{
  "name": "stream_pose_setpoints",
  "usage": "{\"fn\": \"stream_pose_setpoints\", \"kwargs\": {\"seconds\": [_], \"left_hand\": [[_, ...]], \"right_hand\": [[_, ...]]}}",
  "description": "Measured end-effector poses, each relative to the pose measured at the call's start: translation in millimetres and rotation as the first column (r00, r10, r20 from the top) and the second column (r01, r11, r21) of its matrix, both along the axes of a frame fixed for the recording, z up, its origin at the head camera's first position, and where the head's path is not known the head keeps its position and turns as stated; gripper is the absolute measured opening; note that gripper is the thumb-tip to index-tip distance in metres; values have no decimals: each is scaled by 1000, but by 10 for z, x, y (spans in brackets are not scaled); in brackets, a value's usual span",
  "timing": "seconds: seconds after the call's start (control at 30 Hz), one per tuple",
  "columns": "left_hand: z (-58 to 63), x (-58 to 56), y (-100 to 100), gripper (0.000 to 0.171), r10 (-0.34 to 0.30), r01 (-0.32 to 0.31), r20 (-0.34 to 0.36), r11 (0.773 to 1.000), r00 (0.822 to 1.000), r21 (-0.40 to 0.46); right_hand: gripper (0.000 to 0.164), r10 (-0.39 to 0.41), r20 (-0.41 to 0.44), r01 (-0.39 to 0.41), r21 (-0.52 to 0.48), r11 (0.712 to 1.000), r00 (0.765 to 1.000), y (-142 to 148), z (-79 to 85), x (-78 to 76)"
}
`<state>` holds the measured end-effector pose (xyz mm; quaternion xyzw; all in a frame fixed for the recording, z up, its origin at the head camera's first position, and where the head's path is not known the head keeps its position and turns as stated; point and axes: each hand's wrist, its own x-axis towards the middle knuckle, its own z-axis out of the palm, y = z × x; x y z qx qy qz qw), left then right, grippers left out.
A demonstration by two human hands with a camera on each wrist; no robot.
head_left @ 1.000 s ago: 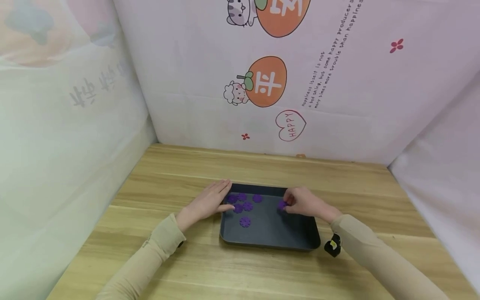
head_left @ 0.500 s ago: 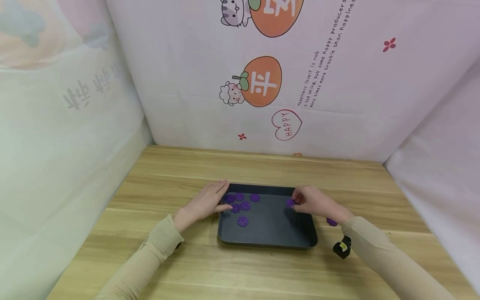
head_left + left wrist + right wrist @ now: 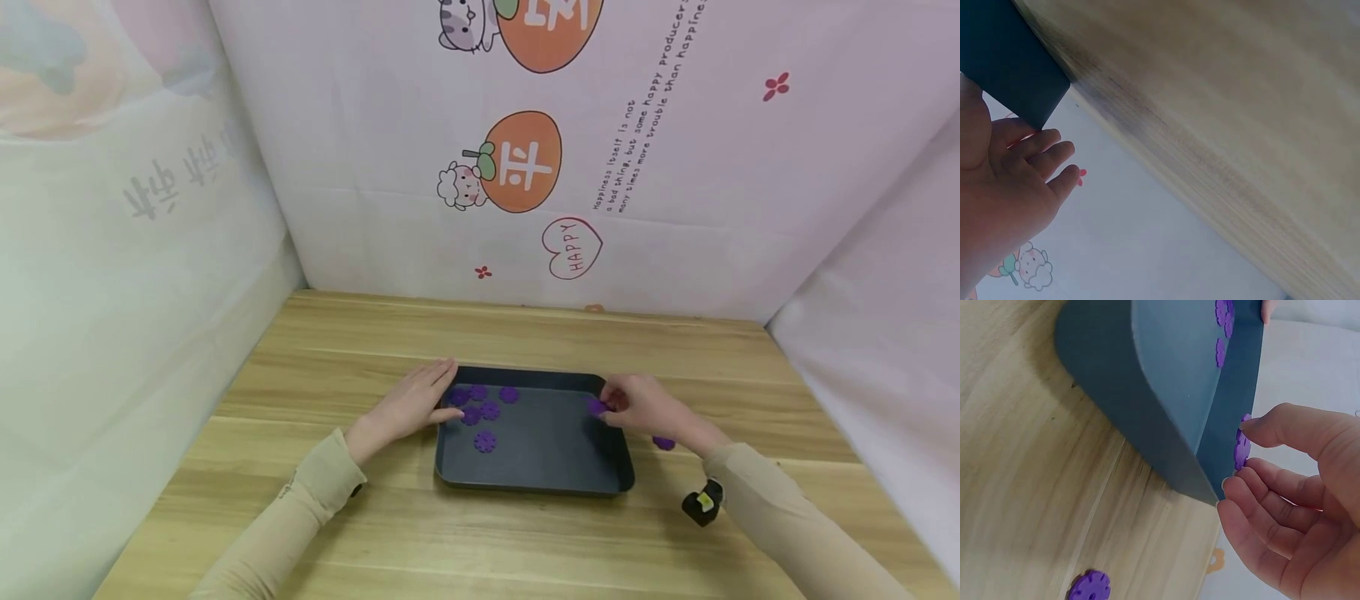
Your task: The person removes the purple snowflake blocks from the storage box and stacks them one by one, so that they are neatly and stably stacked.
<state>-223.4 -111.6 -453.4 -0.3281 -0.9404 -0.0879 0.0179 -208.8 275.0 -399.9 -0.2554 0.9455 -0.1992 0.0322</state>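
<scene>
A dark grey rectangular tray (image 3: 547,454) lies on the wooden table. My right hand (image 3: 648,410) pinches a purple notched plastic disc (image 3: 1243,447) between thumb and fingertips, over the tray's back right corner. At the tray's left side, my left hand (image 3: 408,406) rests along the rim with fingers extended and the thumb reaching inside. Several more purple discs (image 3: 485,442) lie in the left part of the tray, mostly grouped near the left hand's thumb. In the left wrist view, the left fingers (image 3: 1044,156) touch the tray's corner from outside.
Another purple disc (image 3: 663,442) lies on the table (image 3: 360,533) just right of the tray, partly hidden under the right wrist. White printed cloth (image 3: 375,167) stands behind the table and at both sides. A black wrist camera (image 3: 702,502) hangs below the right sleeve.
My right hand has moved right with the pinched disc, from inside the tray to its back right corner. The disc on the table has come into sight. My left hand keeps its place.
</scene>
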Motion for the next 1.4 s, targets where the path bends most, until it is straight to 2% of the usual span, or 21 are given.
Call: {"fn": "stream_pose_setpoints", "kwargs": {"seconds": [0.3,0.67,1.13,1.4], "left_hand": [[7,6,10,82,1,0,-10,1000,1000,19],[2,9,10,82,1,0,-17,999,1000,35],[-8,-6,29,83,3,-3,14,999,1000,36],[-13,7,39,83,8,-8,10,1000,1000,30]], "right_hand": [[15,16,-91,-23,-78,997,996,186,12,87],[17,-80,-5,80,-2,997,997,348,9,148],[17,-111,-8,111,2,994,994,553,-118,201],[18,-142,-1,142,19,990,990,655,-184,219]]}}
